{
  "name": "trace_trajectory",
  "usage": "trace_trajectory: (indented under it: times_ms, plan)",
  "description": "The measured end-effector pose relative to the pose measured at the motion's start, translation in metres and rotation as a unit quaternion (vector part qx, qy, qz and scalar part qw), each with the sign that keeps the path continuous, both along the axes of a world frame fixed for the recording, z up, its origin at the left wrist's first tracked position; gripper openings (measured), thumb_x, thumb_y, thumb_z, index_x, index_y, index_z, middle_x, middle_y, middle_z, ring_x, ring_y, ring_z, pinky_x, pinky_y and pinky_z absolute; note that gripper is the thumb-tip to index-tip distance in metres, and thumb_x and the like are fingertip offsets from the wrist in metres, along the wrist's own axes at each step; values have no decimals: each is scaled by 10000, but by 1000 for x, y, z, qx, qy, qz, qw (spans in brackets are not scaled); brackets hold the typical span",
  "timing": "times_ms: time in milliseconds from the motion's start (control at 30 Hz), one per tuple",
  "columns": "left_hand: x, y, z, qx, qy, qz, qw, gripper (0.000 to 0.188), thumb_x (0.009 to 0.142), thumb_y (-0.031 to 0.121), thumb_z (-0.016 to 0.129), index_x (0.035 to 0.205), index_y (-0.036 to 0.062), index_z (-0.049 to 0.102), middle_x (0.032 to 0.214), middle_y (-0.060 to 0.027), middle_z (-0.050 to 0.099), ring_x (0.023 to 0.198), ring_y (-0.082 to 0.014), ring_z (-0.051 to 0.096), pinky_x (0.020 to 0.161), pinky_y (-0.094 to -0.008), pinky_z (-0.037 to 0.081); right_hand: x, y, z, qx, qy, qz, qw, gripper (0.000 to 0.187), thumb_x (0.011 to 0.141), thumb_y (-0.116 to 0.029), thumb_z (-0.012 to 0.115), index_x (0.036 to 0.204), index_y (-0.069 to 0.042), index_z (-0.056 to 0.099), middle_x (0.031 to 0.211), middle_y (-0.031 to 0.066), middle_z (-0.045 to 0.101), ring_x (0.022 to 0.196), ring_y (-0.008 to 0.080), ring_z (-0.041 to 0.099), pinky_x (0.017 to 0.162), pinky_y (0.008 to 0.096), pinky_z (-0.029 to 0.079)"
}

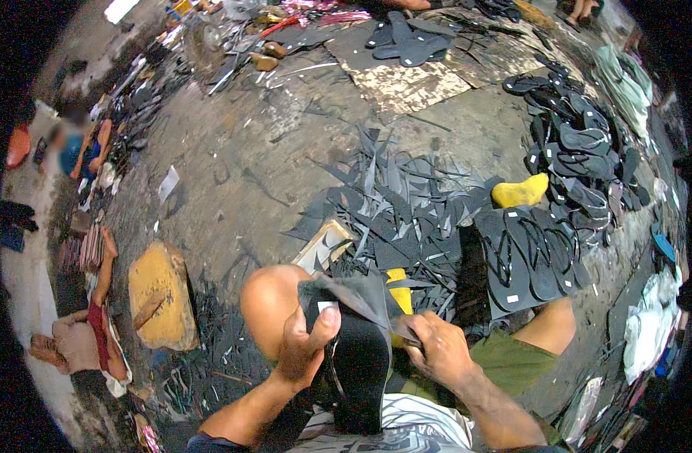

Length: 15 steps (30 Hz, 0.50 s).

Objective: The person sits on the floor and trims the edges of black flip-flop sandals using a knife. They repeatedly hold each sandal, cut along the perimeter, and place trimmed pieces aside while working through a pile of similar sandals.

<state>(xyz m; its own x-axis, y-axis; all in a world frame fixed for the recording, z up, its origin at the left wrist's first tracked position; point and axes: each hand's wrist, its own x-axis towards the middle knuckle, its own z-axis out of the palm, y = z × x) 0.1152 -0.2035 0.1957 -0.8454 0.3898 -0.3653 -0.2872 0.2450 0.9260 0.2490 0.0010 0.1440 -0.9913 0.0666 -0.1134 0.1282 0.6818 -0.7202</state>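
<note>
Over the lap, head view | left hand (pixel 304 343) fingers clenching around black sandal sole (pixel 359 370), thumb pressing its top edge | right hand (pixel 435 347) fingers gripping a yellow-handled tool (pixel 398 296) against the sole's right edge | finished sandals (pixel 531 257) lying on floor (pixel 240 158)

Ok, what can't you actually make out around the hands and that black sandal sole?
- Head view: what the right hand holds against the black sandal sole; its fingers cover it.
- The sole's lower end, hidden behind the left hand and the shirt.
- The yellow object by the knee, mostly covered by dark scrap.
- People at the left rim: blurred and bent by the fisheye.
</note>
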Motion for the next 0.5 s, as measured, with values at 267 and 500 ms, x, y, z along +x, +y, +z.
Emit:
trace_trajectory:
  times_ms: [267, 500]
  plan:
    - [-1, 2, -4, 166, -49, -52, 984, 541, 888, 411, 740, 1237, 30, 578, 1192, -47, 600, 1127, -178, 525, 1002, -369, 397, -59, 16, 60, 11, 16, 97, 995, 350, 897, -223, 658, 1199, -121, 515, 937, 158, 600, 822, 389, 676, 648, 500, 566]
    - [-1, -3, -9, 176, 24, -40, 983, 553, 887, 396, 764, 1250, 29, 566, 1237, -36, 583, 1162, -184, 497, 1010, -375, 382, -74, 14, 59, 3, 44, 140, 989, 372, 873, -211, 669, 1203, -119, 526, 946, 161, 601, 835, 402, 674, 669, 505, 575]
